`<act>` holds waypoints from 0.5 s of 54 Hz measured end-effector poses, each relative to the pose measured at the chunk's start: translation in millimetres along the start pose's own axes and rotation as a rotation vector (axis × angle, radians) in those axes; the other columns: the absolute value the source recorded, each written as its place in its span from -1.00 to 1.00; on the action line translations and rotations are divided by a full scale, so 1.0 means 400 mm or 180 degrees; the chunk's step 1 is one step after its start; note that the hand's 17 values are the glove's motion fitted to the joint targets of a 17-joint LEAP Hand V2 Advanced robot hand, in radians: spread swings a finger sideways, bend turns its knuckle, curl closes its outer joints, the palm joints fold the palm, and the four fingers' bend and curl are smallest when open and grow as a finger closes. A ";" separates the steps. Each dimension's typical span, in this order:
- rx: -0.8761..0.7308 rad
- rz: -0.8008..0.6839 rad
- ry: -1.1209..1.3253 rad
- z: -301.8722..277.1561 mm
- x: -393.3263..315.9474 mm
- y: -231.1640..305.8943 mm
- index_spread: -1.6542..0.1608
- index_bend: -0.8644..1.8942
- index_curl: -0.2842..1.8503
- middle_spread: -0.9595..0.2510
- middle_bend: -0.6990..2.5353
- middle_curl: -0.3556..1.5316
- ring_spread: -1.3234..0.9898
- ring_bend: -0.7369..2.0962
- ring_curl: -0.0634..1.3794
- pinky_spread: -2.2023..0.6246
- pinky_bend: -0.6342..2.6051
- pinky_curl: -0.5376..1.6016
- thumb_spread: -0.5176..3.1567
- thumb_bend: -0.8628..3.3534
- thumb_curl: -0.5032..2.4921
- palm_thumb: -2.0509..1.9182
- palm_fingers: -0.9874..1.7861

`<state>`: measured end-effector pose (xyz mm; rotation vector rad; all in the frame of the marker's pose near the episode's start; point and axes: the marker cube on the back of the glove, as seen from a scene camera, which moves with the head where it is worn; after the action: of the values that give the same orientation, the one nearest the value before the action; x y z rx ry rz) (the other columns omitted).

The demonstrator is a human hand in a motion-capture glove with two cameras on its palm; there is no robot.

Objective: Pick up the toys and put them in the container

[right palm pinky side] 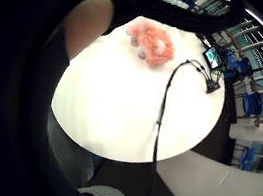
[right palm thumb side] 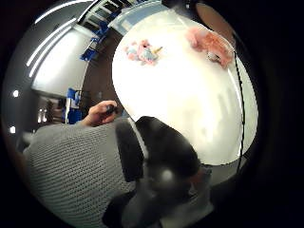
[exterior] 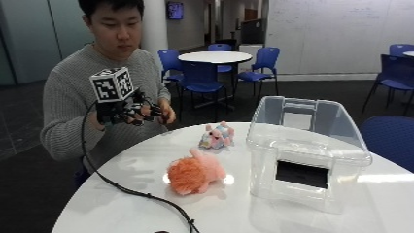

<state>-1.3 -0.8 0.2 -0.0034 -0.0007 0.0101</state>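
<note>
The round white bench [exterior: 129,194] carries everything. Largest on it is the clear plastic container [exterior: 304,145], open-topped, rigid and light-looking, standing near one edge. Beside it lies the orange plush [exterior: 193,175], fluffy and soft; it would likely squash under a grasp, so taking it round the body seems best. Farther back sits the small pastel toy [exterior: 216,136], also soft, light, easy to pinch whole. The gloved hand [exterior: 132,111] hangs above the bench edge, well apart from both toys, fingers loosely curled and holding nothing.
</note>
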 end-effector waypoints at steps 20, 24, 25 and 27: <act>-0.0099 0.0057 0.0047 -0.004 -0.004 -0.020 0.41 -0.24 -0.58 0.28 -0.45 -0.46 0.02 -0.27 -0.75 0.57 -0.28 -0.29 -0.11 -0.62 -0.63 -0.01 -0.20; -0.0108 0.0053 0.0032 -0.005 0.005 -0.040 0.40 -0.24 -0.57 0.27 -0.45 -0.44 0.01 -0.26 -0.73 0.57 -0.28 -0.28 -0.09 -0.62 -0.62 -0.01 -0.21; -0.0106 0.0053 0.0029 -0.006 0.009 -0.049 0.40 -0.24 -0.56 0.27 -0.45 -0.44 0.01 -0.26 -0.73 0.57 -0.28 -0.28 -0.09 -0.62 -0.62 -0.01 -0.21; -0.0103 0.0047 0.0027 -0.010 0.017 -0.071 0.39 -0.24 -0.55 0.27 -0.45 -0.43 0.01 -0.25 -0.72 0.57 -0.27 -0.27 -0.08 -0.62 -0.62 -0.01 -0.21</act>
<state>6.0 -29.3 -3.5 -0.0358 0.0075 0.0249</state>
